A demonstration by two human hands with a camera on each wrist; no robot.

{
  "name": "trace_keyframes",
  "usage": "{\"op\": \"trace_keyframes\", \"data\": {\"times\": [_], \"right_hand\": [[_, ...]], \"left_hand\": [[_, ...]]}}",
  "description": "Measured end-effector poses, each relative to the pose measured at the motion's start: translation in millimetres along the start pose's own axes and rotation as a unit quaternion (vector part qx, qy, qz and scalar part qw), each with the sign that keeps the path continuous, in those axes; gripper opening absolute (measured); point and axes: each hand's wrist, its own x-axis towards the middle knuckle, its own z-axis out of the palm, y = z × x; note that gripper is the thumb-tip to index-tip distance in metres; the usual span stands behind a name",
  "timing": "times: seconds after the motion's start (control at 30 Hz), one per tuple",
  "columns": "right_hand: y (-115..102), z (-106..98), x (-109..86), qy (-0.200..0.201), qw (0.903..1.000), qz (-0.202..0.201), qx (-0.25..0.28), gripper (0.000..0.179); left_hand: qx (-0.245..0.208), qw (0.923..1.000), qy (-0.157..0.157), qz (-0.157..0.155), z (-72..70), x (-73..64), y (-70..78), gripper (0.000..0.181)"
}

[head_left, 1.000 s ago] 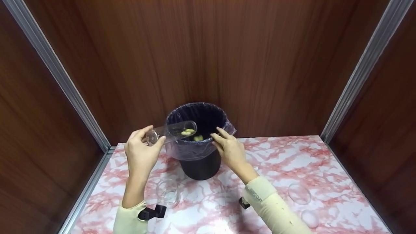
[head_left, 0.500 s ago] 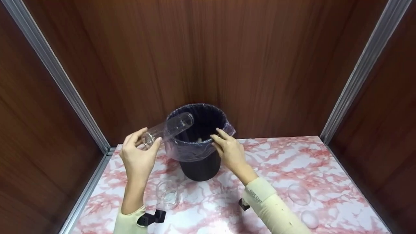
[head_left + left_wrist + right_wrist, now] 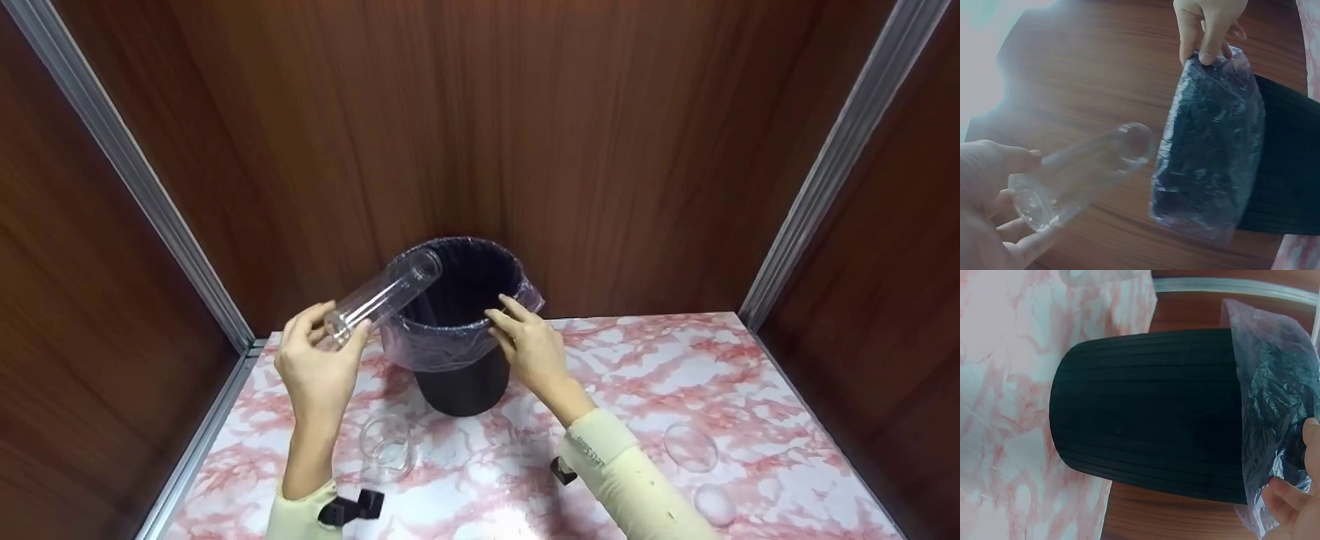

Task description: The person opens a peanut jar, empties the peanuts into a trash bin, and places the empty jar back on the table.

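Note:
My left hand (image 3: pixel 319 379) grips a clear cylindrical jar (image 3: pixel 384 294) around its near end. The jar slants up and away, its far end over the left part of the trash bin's opening, and no contents show in it. In the left wrist view the same jar (image 3: pixel 1086 174) stands apart from the bin liner (image 3: pixel 1207 140). Fingers and thumb of my right hand (image 3: pixel 534 349) pinch the near right rim of the black trash bin (image 3: pixel 461 390), over its translucent purple liner (image 3: pixel 442 354). The bin stands upright; its bottom inside is hidden in shadow.
A clear glass-like container (image 3: pixel 388 450) sits on the marbled table (image 3: pixel 645 360) near my left wrist. Two clear round pieces, an upper disc (image 3: pixel 690 448) and a lower one (image 3: pixel 714 505), lie at the right. Wood panels (image 3: pixel 480 135) enclose the back and sides.
Yellowish pieces in the jar's far end one second ago have gone from it. The jar's far end has swung up and away, and my left hand has shifted slightly left. The right hand stays put.

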Motion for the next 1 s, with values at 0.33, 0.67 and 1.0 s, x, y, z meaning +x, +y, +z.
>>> {"op": "trace_keyframes", "data": {"times": [0.33,0.67,1.0], "right_hand": [[3,1,0.7,0.010,0.9999,-0.002,-0.003,0.027],[3,6,-2.3,0.016,0.9997,-0.015,0.014,0.025],[4,5,-1.5,0.020,0.9996,-0.016,0.011,0.026]], "left_hand": [[-0.218,0.9565,-0.018,-0.193,-0.5,-44.6,-34.1,0.043],[-0.341,0.8653,-0.187,-0.316,20.8,-125.9,-66.6,0.051],[0.022,0.9797,-0.162,-0.115,46.5,-172.8,-103.0,0.055]]}}
